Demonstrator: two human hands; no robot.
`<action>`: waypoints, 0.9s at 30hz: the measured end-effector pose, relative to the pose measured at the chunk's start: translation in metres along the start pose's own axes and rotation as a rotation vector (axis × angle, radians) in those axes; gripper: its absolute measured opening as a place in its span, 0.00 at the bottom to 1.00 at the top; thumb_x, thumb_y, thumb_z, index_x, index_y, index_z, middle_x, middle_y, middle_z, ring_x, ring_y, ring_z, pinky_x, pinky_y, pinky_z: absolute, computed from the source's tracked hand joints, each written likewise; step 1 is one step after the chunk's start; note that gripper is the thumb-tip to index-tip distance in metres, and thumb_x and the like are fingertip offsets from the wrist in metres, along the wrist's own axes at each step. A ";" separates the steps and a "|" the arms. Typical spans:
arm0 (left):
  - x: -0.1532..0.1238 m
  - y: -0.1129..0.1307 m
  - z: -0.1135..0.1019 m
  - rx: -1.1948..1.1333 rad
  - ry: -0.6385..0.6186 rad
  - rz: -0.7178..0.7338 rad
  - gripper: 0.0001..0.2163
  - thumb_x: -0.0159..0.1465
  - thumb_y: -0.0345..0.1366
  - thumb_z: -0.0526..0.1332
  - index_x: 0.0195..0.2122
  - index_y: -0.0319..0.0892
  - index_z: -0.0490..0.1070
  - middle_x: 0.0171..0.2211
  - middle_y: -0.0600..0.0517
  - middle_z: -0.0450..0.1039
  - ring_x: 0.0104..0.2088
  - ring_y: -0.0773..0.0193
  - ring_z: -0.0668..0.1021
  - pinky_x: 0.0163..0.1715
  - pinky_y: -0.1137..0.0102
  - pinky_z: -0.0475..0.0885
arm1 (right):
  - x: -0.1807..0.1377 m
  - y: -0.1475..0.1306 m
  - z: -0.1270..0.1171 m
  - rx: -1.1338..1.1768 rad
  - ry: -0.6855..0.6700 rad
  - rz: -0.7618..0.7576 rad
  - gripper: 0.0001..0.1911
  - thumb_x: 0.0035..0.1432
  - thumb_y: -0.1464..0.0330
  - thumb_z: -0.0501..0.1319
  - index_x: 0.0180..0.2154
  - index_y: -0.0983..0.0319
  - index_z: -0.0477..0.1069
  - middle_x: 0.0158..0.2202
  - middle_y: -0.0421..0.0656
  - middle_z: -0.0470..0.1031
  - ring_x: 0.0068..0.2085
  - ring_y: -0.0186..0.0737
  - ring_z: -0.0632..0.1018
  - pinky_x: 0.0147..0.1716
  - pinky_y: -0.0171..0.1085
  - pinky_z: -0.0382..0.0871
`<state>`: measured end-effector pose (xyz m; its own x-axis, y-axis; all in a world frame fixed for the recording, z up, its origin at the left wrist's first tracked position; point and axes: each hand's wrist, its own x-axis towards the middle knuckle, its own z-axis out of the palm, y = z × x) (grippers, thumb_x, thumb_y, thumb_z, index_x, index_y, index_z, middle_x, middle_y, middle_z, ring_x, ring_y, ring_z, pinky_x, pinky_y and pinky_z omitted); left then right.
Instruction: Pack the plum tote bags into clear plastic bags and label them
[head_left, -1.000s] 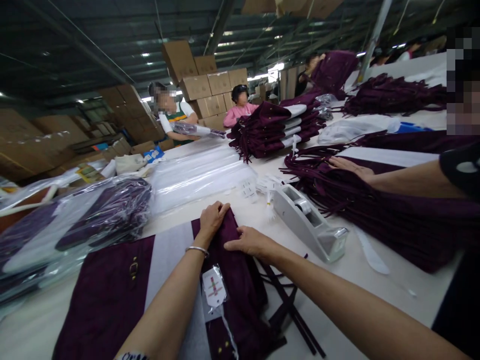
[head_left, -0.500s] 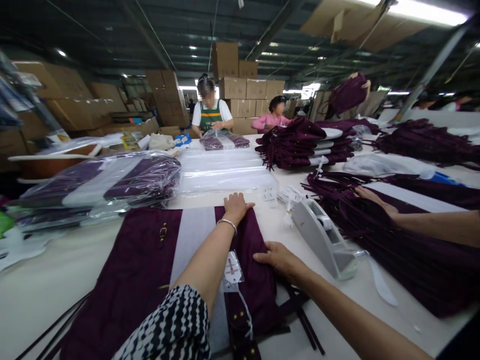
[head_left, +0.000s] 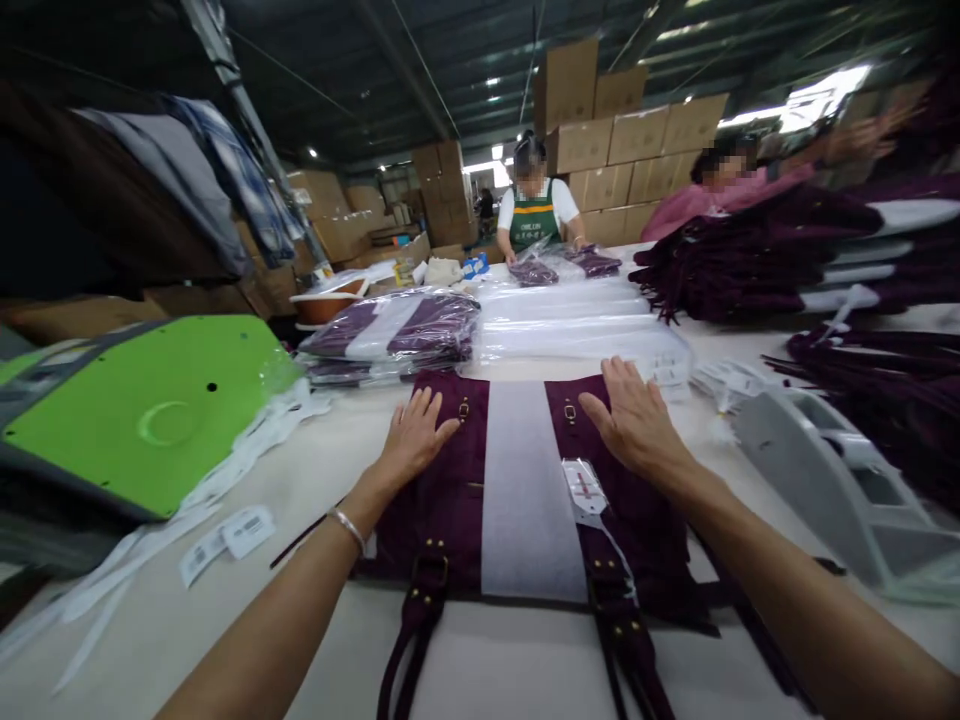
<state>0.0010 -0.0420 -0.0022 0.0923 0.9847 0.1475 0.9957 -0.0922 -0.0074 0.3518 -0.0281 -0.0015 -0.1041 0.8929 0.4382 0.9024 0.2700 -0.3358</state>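
A dark purple bag (head_left: 450, 490) with a white sheet (head_left: 525, 480) down its middle lies flat on the white table (head_left: 225, 600) before me. My left hand (head_left: 412, 440) lies open and flat on the bag's left part. Open too, my right hand (head_left: 634, 420) rests flat on the right part, just above a clear-sleeved hang tag (head_left: 585, 490). The bag's two straps (head_left: 420, 620) run toward the near edge.
A grey tape dispenser (head_left: 825, 480) stands to the right. Bagged purple bags (head_left: 390, 335) and clear plastic bags (head_left: 577, 320) lie behind. Stacks of purple bags (head_left: 787, 260) fill the right side. A green panel (head_left: 150, 400) and loose labels (head_left: 225, 535) are at left. Two people work at the far end.
The view has swung left. The folded bag now lies spread flat. My left hand moved from the bag's top right to its left part; my right hand moved up onto the right part.
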 end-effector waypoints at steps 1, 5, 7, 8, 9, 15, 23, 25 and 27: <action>-0.013 -0.010 0.011 0.016 -0.022 -0.013 0.32 0.72 0.54 0.44 0.70 0.38 0.52 0.72 0.40 0.46 0.72 0.50 0.50 0.68 0.50 0.49 | -0.005 0.005 0.017 -0.069 -0.051 0.019 0.38 0.69 0.50 0.43 0.69 0.70 0.51 0.71 0.56 0.50 0.72 0.54 0.49 0.68 0.60 0.43; -0.032 -0.026 0.048 -0.083 -0.102 -0.033 0.32 0.72 0.52 0.44 0.71 0.38 0.48 0.73 0.41 0.42 0.72 0.50 0.48 0.68 0.51 0.49 | -0.027 0.025 0.056 -0.230 -0.265 0.081 0.36 0.70 0.51 0.43 0.69 0.68 0.53 0.72 0.53 0.50 0.72 0.51 0.50 0.68 0.57 0.43; -0.027 -0.026 0.053 -0.132 -0.118 -0.021 0.32 0.72 0.52 0.44 0.71 0.36 0.48 0.73 0.40 0.41 0.72 0.50 0.46 0.68 0.52 0.49 | -0.029 0.029 0.058 -0.249 -0.298 0.080 0.37 0.70 0.51 0.43 0.69 0.67 0.52 0.72 0.51 0.47 0.72 0.49 0.49 0.68 0.56 0.43; -0.025 -0.025 0.051 -0.142 -0.123 -0.015 0.33 0.71 0.52 0.44 0.71 0.35 0.48 0.73 0.39 0.41 0.72 0.50 0.46 0.68 0.53 0.49 | -0.029 0.028 0.056 -0.251 -0.308 0.085 0.37 0.70 0.51 0.43 0.69 0.67 0.52 0.72 0.51 0.46 0.72 0.49 0.49 0.68 0.56 0.44; -0.023 -0.023 0.048 -0.148 -0.126 -0.013 0.33 0.71 0.52 0.44 0.70 0.34 0.49 0.73 0.39 0.42 0.72 0.50 0.47 0.68 0.54 0.50 | -0.028 0.027 0.054 -0.250 -0.318 0.096 0.37 0.70 0.51 0.43 0.69 0.67 0.52 0.72 0.51 0.46 0.72 0.49 0.49 0.68 0.56 0.45; -0.046 -0.014 0.028 -0.182 -0.170 -0.019 0.36 0.70 0.55 0.46 0.69 0.29 0.51 0.71 0.35 0.46 0.71 0.48 0.51 0.68 0.58 0.52 | -0.049 0.031 0.042 -0.232 -0.370 0.094 0.38 0.68 0.52 0.47 0.69 0.71 0.52 0.72 0.54 0.47 0.72 0.51 0.50 0.67 0.52 0.51; -0.056 0.000 -0.014 -0.213 -0.095 0.040 0.33 0.70 0.55 0.47 0.66 0.35 0.60 0.69 0.38 0.53 0.69 0.49 0.58 0.67 0.55 0.54 | -0.044 0.045 0.012 -0.221 -0.522 0.094 0.29 0.70 0.57 0.42 0.66 0.59 0.61 0.70 0.50 0.55 0.70 0.53 0.57 0.65 0.60 0.53; -0.032 0.007 -0.021 -0.149 0.035 0.060 0.32 0.71 0.53 0.48 0.68 0.35 0.58 0.71 0.40 0.49 0.71 0.51 0.52 0.69 0.54 0.48 | -0.011 0.029 0.005 -0.217 -0.444 0.090 0.29 0.71 0.58 0.40 0.66 0.59 0.61 0.70 0.50 0.56 0.70 0.52 0.56 0.65 0.59 0.54; -0.005 0.010 -0.017 -0.097 0.108 0.047 0.31 0.71 0.52 0.48 0.67 0.33 0.57 0.71 0.40 0.49 0.72 0.51 0.50 0.69 0.53 0.45 | 0.024 0.010 0.003 -0.208 -0.337 0.093 0.31 0.71 0.57 0.39 0.68 0.63 0.57 0.71 0.52 0.53 0.71 0.51 0.54 0.65 0.57 0.53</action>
<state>0.0109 -0.0505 0.0138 0.1328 0.9578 0.2549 0.9845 -0.1573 0.0782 0.3569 -0.0032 0.0034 -0.1178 0.9875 0.1046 0.9762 0.1345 -0.1703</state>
